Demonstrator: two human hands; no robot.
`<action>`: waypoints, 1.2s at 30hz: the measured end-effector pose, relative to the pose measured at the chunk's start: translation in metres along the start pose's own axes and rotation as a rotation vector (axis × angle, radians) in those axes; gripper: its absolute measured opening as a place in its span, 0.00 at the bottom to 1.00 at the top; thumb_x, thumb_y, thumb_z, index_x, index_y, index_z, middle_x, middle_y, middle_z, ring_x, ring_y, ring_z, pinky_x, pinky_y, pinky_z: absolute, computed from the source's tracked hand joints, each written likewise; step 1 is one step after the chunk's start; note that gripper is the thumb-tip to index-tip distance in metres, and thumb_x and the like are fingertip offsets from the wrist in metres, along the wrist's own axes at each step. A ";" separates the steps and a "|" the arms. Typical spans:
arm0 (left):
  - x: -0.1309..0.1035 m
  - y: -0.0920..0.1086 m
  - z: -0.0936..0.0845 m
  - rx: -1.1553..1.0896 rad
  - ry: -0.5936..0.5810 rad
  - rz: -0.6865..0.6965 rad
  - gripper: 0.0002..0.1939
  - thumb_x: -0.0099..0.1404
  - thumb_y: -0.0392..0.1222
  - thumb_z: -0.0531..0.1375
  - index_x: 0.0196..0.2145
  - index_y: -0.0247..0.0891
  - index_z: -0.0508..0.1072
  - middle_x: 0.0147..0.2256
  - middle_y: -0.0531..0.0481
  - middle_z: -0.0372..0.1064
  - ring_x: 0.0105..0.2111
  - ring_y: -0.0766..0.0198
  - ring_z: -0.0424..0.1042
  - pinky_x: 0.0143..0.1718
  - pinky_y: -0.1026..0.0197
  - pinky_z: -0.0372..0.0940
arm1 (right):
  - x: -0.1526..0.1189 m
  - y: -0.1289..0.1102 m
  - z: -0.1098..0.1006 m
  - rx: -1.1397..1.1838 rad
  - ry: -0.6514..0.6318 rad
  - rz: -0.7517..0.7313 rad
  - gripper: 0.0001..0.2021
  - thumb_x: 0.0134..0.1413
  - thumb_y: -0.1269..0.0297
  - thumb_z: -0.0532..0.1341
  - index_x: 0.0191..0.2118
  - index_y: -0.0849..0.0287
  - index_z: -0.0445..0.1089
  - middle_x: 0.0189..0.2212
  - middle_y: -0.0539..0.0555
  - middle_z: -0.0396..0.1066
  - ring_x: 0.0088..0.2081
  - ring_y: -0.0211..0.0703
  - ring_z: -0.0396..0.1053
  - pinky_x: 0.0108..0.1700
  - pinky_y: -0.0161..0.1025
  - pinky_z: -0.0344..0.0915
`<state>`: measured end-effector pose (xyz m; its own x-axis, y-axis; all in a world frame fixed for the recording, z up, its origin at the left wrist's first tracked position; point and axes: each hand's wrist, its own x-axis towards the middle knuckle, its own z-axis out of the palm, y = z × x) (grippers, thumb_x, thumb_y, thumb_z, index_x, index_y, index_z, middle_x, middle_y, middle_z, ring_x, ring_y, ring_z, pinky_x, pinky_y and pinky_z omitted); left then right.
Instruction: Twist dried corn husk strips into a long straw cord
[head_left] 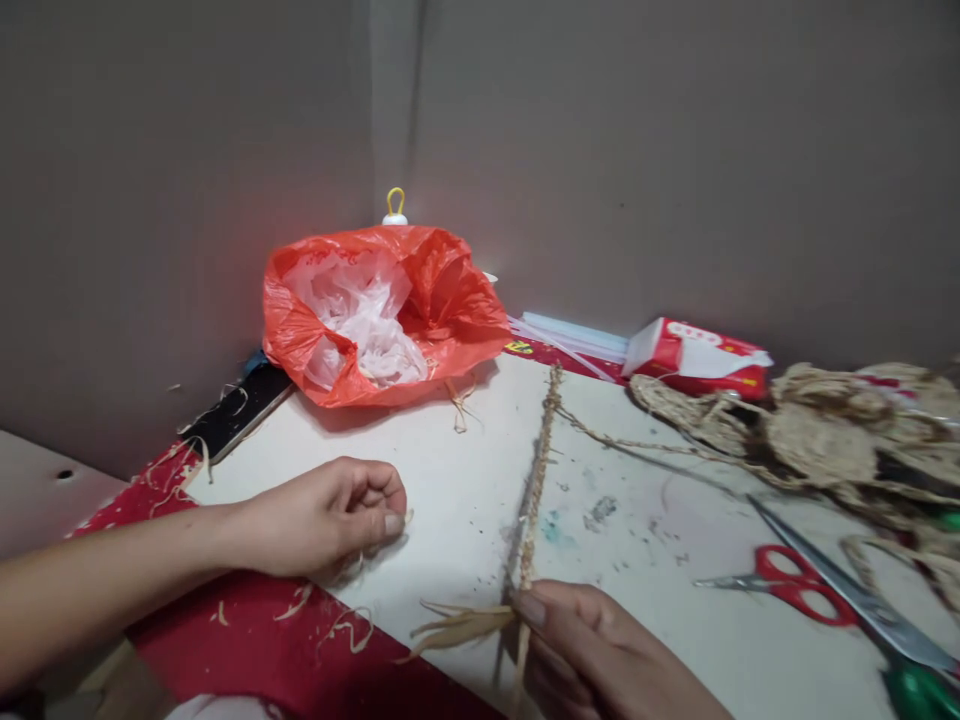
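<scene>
My right hand is closed, pinching the lower part of a thin straw braid between thumb and fingers. The braid stands out nearly straight away from me over the white board, with short fibres sticking out along it. Loose flat straw ends fan out to the left of my right thumb. A thin twisted straw cord runs from near the braid's far end toward the right. My left hand is closed over the board, apart from the braid; a tiny pale bit shows at its fingertips, too small to name.
An open red plastic bag with white plastic inside stands at the back. Red-handled scissors and larger green-handled scissors lie right, before coiled straw pieces. A red-and-white packet sits against the wall. Straw scraps litter the red cloth.
</scene>
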<state>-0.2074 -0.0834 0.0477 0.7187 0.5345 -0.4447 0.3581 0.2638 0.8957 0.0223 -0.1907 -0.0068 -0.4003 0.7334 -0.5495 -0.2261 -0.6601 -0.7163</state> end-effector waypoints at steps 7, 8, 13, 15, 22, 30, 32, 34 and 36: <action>0.018 0.012 0.039 0.138 -0.125 0.079 0.08 0.65 0.43 0.53 0.31 0.37 0.62 0.22 0.58 0.55 0.20 0.73 0.53 0.20 0.69 0.50 | -0.001 0.000 -0.003 -0.041 0.012 -0.086 0.25 0.55 0.44 0.56 0.18 0.58 0.53 0.10 0.41 0.48 0.13 0.27 0.42 0.15 0.29 0.38; 0.020 0.012 0.043 0.170 -0.109 0.132 0.07 0.64 0.42 0.54 0.30 0.36 0.63 0.25 0.56 0.58 0.23 0.72 0.56 0.23 0.69 0.53 | -0.001 0.000 -0.003 -0.046 0.003 -0.095 0.25 0.56 0.45 0.55 0.18 0.58 0.53 0.11 0.41 0.48 0.13 0.27 0.42 0.16 0.29 0.39; 0.031 -0.003 0.052 0.129 -0.118 0.179 0.07 0.62 0.42 0.55 0.30 0.35 0.65 0.27 0.55 0.58 0.25 0.72 0.55 0.26 0.68 0.53 | 0.000 0.001 -0.005 -0.061 -0.004 -0.117 0.25 0.60 0.49 0.53 0.18 0.59 0.55 0.11 0.42 0.49 0.14 0.28 0.44 0.17 0.29 0.40; 0.034 -0.009 0.055 0.033 -0.155 0.107 0.09 0.63 0.45 0.55 0.31 0.36 0.64 0.22 0.58 0.54 0.22 0.72 0.51 0.22 0.68 0.50 | -0.001 0.002 -0.005 -0.067 0.010 -0.118 0.24 0.61 0.49 0.52 0.18 0.59 0.56 0.10 0.42 0.49 0.14 0.28 0.44 0.18 0.30 0.40; 0.035 -0.012 0.060 -0.250 -0.194 0.011 0.21 0.57 0.58 0.60 0.31 0.36 0.61 0.24 0.55 0.63 0.21 0.72 0.60 0.23 0.68 0.54 | -0.001 0.002 -0.005 -0.087 0.025 -0.130 0.24 0.61 0.49 0.51 0.19 0.59 0.56 0.10 0.43 0.49 0.15 0.29 0.43 0.18 0.31 0.39; 0.037 -0.012 0.058 -0.237 -0.229 0.111 0.16 0.62 0.52 0.57 0.31 0.36 0.61 0.25 0.56 0.62 0.21 0.75 0.57 0.22 0.70 0.51 | -0.003 0.001 -0.004 -0.109 0.033 -0.131 0.23 0.61 0.49 0.51 0.21 0.60 0.58 0.11 0.42 0.50 0.15 0.29 0.42 0.19 0.31 0.39; 0.039 -0.012 0.059 -0.226 -0.215 0.116 0.14 0.62 0.49 0.58 0.31 0.36 0.61 0.25 0.56 0.62 0.24 0.74 0.58 0.24 0.69 0.51 | -0.003 0.001 -0.004 -0.113 0.030 -0.130 0.23 0.61 0.48 0.51 0.21 0.60 0.58 0.11 0.42 0.50 0.15 0.29 0.42 0.19 0.31 0.39; 0.039 -0.011 0.060 -0.213 -0.194 0.094 0.13 0.61 0.48 0.58 0.33 0.36 0.61 0.24 0.57 0.61 0.23 0.73 0.57 0.24 0.68 0.50 | -0.002 0.000 -0.004 -0.132 0.010 -0.122 0.25 0.61 0.48 0.50 0.19 0.59 0.56 0.11 0.43 0.49 0.15 0.29 0.43 0.19 0.31 0.39; 0.040 -0.011 0.060 -0.194 -0.169 0.065 0.13 0.61 0.48 0.59 0.35 0.37 0.61 0.23 0.58 0.60 0.21 0.74 0.54 0.22 0.68 0.48 | -0.001 -0.001 -0.003 -0.151 -0.015 -0.120 0.26 0.61 0.46 0.50 0.19 0.59 0.55 0.11 0.43 0.49 0.15 0.29 0.44 0.19 0.32 0.39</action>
<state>-0.1468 -0.1135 0.0197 0.8317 0.4182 -0.3653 0.1982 0.3909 0.8988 0.0261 -0.1904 -0.0067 -0.3919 0.8020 -0.4509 -0.1379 -0.5357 -0.8331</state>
